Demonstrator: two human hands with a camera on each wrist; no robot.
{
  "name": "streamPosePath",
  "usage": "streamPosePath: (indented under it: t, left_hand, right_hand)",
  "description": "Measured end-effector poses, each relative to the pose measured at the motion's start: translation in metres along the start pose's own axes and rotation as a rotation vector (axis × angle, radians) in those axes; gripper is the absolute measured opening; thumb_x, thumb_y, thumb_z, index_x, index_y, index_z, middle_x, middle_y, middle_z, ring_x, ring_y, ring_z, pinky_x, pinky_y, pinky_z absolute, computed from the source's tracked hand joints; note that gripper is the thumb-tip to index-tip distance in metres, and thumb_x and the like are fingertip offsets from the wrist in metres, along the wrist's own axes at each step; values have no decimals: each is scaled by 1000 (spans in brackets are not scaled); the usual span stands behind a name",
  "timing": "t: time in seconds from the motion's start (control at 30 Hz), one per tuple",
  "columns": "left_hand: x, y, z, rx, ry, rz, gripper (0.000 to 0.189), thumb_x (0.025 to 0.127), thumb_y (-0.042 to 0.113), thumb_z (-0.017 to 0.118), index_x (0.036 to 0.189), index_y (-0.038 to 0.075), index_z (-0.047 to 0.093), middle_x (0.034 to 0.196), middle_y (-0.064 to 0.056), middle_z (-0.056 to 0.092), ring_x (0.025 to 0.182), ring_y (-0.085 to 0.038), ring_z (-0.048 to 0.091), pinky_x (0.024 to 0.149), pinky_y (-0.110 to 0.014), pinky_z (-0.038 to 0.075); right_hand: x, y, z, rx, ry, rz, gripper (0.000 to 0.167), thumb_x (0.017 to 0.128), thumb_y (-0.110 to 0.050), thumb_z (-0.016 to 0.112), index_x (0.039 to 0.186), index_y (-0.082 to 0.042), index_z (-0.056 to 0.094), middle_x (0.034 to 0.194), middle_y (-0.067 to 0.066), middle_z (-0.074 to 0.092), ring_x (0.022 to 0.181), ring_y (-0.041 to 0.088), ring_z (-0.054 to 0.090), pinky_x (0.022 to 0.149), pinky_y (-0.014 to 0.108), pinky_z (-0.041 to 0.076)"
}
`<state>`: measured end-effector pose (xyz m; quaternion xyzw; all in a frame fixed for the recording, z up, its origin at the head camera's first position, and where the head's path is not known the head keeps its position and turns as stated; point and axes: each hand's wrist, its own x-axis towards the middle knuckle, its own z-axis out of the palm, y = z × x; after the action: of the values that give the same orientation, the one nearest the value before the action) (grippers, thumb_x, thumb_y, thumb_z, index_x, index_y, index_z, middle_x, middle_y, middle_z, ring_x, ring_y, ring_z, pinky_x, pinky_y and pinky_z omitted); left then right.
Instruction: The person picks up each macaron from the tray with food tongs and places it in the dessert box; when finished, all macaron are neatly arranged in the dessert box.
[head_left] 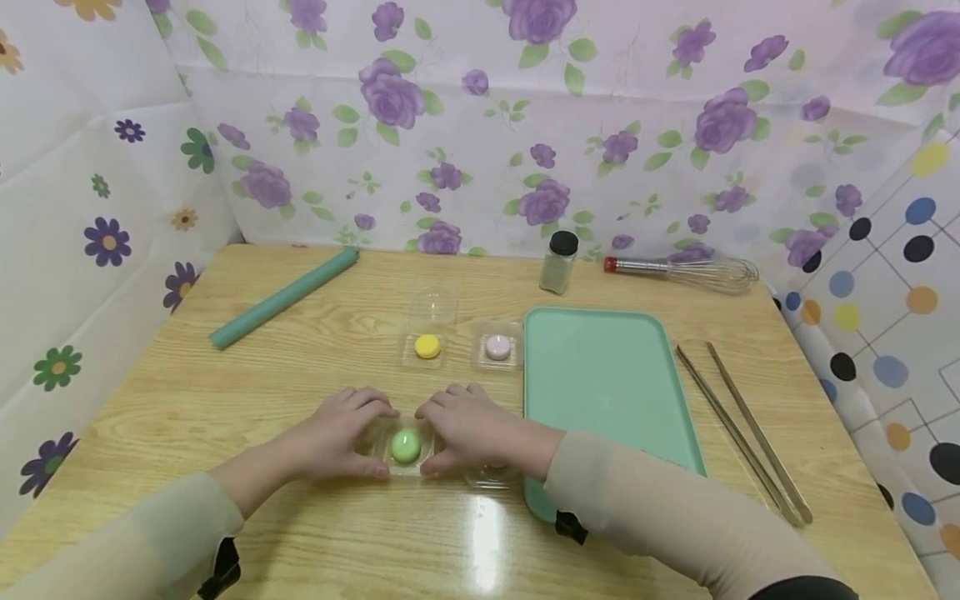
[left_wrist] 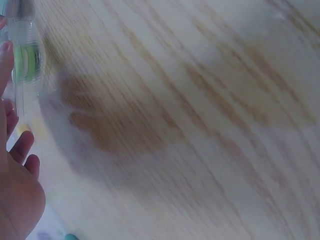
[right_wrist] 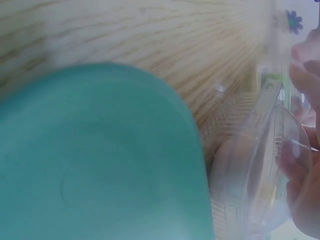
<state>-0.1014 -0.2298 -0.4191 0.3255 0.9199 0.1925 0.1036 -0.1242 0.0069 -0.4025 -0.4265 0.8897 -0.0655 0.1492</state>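
Note:
A green macaron (head_left: 406, 446) sits in a clear plastic box (head_left: 411, 469) on the table, in front of me. My left hand (head_left: 339, 435) grips the box's left side, thumb at the near corner and fingers at the far one. From the right side my right hand (head_left: 474, 427) holds the same box in like manner. The left wrist view shows the green macaron (left_wrist: 26, 62) edge-on inside its box. Beneath my right wrist lies another clear box (right_wrist: 267, 165) with a pale macaron, partly hidden by the arm in the head view.
Beyond the hands stand clear boxes with a yellow macaron (head_left: 427, 346) and a lilac macaron (head_left: 498, 347). A green tray (head_left: 600, 375) lies right of them, with metal tongs (head_left: 750, 433) beside it. Farther back are a green roll (head_left: 285, 298), a black-capped jar (head_left: 558, 265) and a whisk (head_left: 686, 271).

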Motion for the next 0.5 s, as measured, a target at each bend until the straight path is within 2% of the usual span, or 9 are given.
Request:
streamPosePath:
  t: [0.27, 0.4, 0.5]
  left_hand:
    - [-1, 1, -2, -26, 9, -32, 67, 74, 47, 75, 128, 14, 52, 128, -1, 47, 117, -25, 42, 100, -54, 29]
    - [-1, 2, -4, -10, 2, -31, 67, 74, 48, 75, 128, 15, 53, 128, -1, 48, 115, -23, 42, 96, -52, 33]
    - [0, 2, -6, 2, 14, -34, 73, 73, 49, 75, 132, 14, 49, 130, -2, 48, 116, -25, 42, 96, -52, 34]
  right_hand:
    - [0, 2, 0, 16, 9, 16, 71, 78, -59, 65, 131, -13, 50, 127, 0, 54, 113, 17, 45, 89, 35, 35]
    - [0, 7, -4, 99, 14, 40, 70, 80, -56, 64, 132, -11, 50, 126, 2, 55, 112, 18, 48, 91, 38, 37]
    - [2, 16, -13, 176, 52, 64, 68, 83, -51, 65, 133, -8, 49, 125, 5, 56, 111, 20, 52, 93, 38, 41]
